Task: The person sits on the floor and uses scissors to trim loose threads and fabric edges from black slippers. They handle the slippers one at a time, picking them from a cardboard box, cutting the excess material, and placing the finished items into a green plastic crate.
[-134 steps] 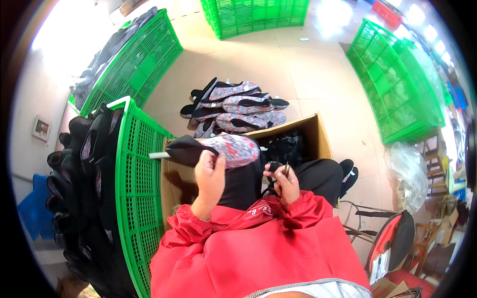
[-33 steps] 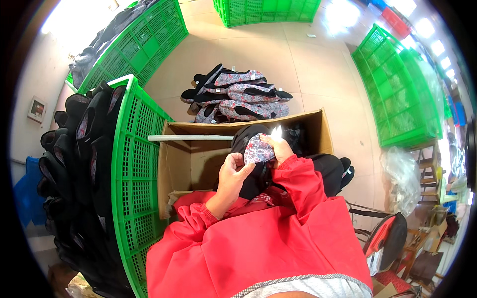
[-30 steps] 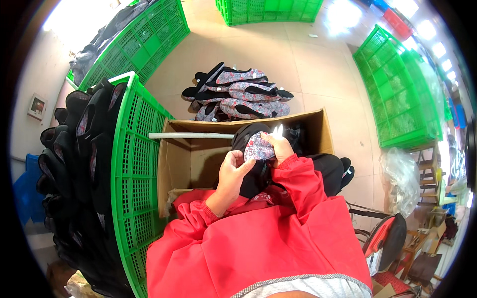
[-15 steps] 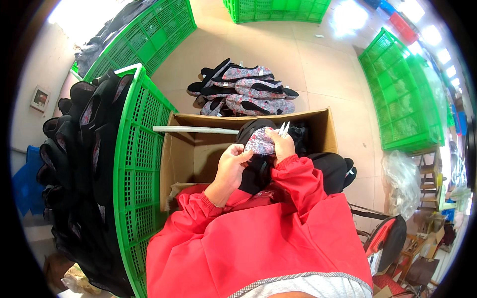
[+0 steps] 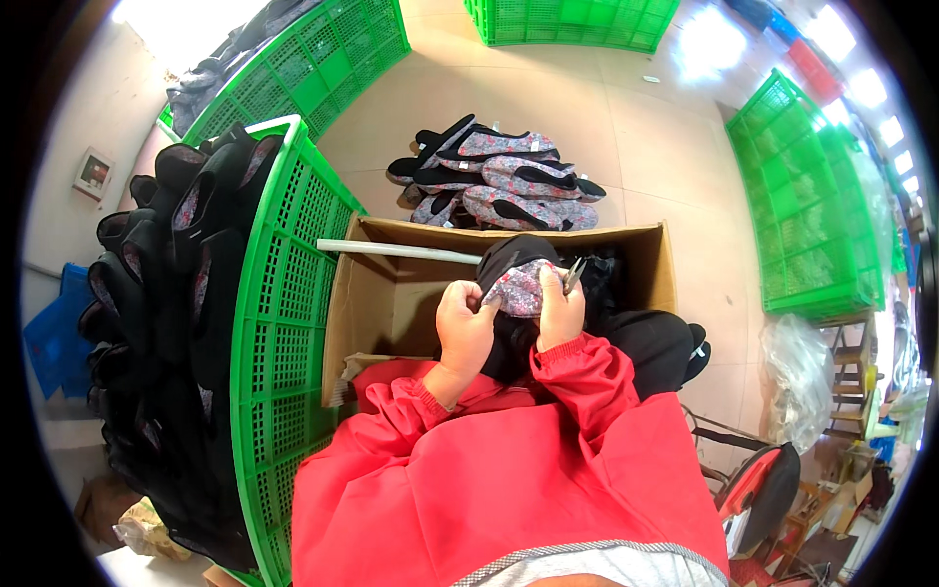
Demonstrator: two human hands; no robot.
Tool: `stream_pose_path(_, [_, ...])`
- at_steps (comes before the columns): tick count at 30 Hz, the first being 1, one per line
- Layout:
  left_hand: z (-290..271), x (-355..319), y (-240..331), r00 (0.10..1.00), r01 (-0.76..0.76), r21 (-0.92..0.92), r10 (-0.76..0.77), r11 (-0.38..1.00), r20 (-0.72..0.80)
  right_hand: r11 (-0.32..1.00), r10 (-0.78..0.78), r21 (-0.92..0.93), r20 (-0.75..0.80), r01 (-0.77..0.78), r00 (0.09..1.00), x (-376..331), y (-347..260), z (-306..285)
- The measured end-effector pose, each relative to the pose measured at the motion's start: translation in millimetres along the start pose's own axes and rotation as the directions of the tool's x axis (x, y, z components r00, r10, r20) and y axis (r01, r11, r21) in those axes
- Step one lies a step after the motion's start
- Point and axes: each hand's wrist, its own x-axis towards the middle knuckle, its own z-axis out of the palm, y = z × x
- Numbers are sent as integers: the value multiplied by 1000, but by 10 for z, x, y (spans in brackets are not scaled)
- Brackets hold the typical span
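Note:
Above the cardboard box (image 5: 406,232), my two hands grip a black slipper with a flowered fabric part (image 5: 520,291) facing up. My left hand (image 5: 464,331) pinches its left edge between thumb and fingers. On the other edge, the thumb of my right hand (image 5: 560,313) presses the flowered cloth. Small metal thread snips (image 5: 574,275) stick out of the same right hand, blades pointing away from me. Dark items under the slipper are hard to make out.
A pale rod (image 5: 396,249) lies across the box. Beyond it, flowered slippers (image 5: 499,176) are heaped on the floor. On the left a green crate (image 5: 279,323) bulges with black slippers (image 5: 181,284). Another green crate (image 5: 807,205) stands right, near clear plastic sheeting (image 5: 797,377).
The snips have turned slightly in my right hand, and my left hand stands more upright against the slipper. The whole view has shifted, with surroundings appearing a little farther right.

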Motion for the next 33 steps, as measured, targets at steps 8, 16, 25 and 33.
stream_pose_path(8, [-153, 133, 151, 933, -331, 302, 357, 894, -35, 941, 333, -34, 261, -336, 906, -213, -515, -88])
stream_pose_path(16, [-157, 227, 173, 826, -502, 466, 563, 729, 10, 901, 416, -67, 407, -428, 813, -79, -559, -192])
stream_pose_path(25, [-206, 315, 310, 752, -602, 485, 655, 635, 77, 894, 431, -111, 478, -433, 766, -35, -535, -273])
stream_pose_path(33, [-251, 92, 643, 753, -654, 369, 525, 660, 396, 930, 344, -39, 441, -365, 829, -136, -458, -205])
